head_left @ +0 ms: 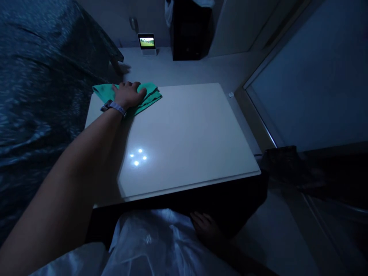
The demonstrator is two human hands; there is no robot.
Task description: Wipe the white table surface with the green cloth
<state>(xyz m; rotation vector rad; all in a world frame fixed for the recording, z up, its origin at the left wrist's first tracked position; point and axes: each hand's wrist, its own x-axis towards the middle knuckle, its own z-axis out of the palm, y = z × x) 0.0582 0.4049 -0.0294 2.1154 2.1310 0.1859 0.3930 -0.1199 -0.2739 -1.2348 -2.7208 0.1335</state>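
Observation:
Near the far left corner of a white tabletop [184,130], my left hand [129,94] presses down on a green cloth [151,94]. Its fingers are bent over the cloth, which bunches and folds around them. Part of the cloth reaches past the table's left corner. A watch with a pale strap [117,108] is on my left wrist. Low in the view, my right hand [204,224] rests in shadow beside my white shirt [155,241], below the table's near edge. Its fingers look loosely stretched out, and I see nothing in them.
A small lit screen [147,42] stands beyond the table, left of a black box-like unit [188,34]. Dark patterned fabric [43,107] covers furniture on the left. A pale sliding panel [310,84] runs along the right. Several light spots reflect on the tabletop.

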